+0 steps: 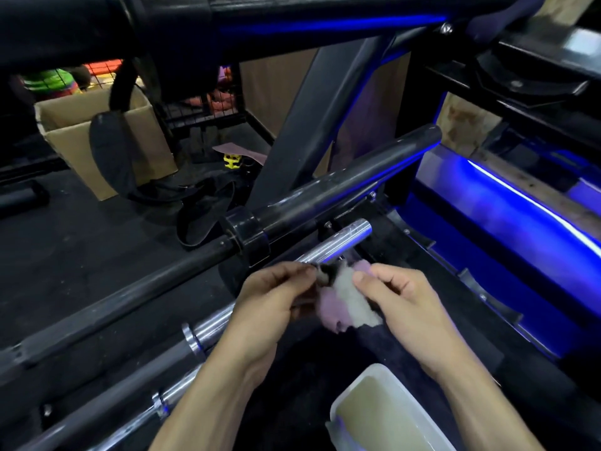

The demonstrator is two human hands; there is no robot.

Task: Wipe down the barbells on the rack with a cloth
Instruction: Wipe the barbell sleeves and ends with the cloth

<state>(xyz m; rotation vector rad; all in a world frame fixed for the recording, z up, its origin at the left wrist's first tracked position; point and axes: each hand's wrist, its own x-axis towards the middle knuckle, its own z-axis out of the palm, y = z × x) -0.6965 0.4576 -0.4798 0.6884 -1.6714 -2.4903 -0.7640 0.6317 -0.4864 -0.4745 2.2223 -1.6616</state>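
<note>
Together, both hands (pixel 276 297) (pixel 403 297) pinch the cloth (pixel 344 301) (over the chrome barbell (pixel 341 242)).

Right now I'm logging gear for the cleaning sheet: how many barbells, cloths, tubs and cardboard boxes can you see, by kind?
Barbells: 2, the black barbell and the chrome barbell
Cloths: 1, the fluffy cloth, pinched between the left hand and right hand
Plastic tubs: 1, the translucent tub
Cardboard boxes: 1, the cardboard box
Total: 5

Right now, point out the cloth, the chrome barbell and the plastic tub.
cloth (pixel 344 296): head view, fluffy white middle.
chrome barbell (pixel 341 239): head view, shiny sleeve near its end.
plastic tub (pixel 377 415): head view, translucent wall.
</note>
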